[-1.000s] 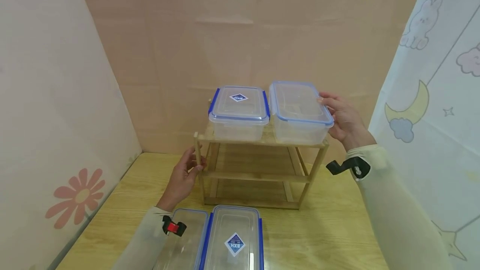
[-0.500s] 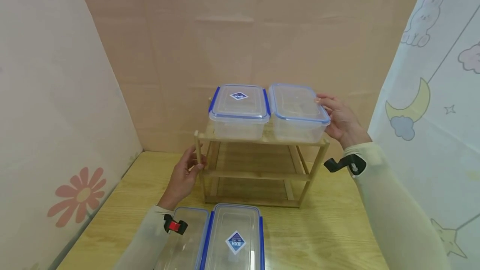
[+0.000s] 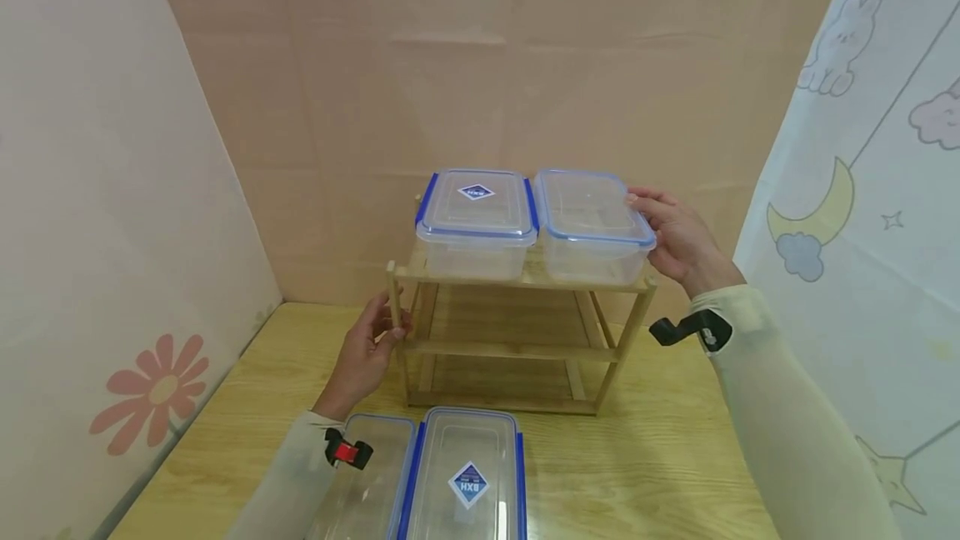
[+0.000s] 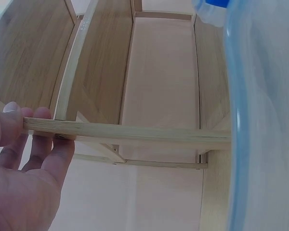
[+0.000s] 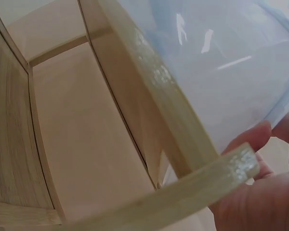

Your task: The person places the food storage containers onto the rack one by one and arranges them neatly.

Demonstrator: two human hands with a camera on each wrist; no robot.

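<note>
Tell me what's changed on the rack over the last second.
The right-hand box shifted slightly left, toward the left-hand box, and its far edge seems a little lower; the right hand moved with it. Nothing was newly gripped or released. The left hand still holds the rack; the left-hand box stayed put.

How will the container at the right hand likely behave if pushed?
The container is probably light: its see-through walls show no obvious contents. Broad and low, it would likely slide rather than tip. Glare on its smooth side suggests it may be slippery.
</note>
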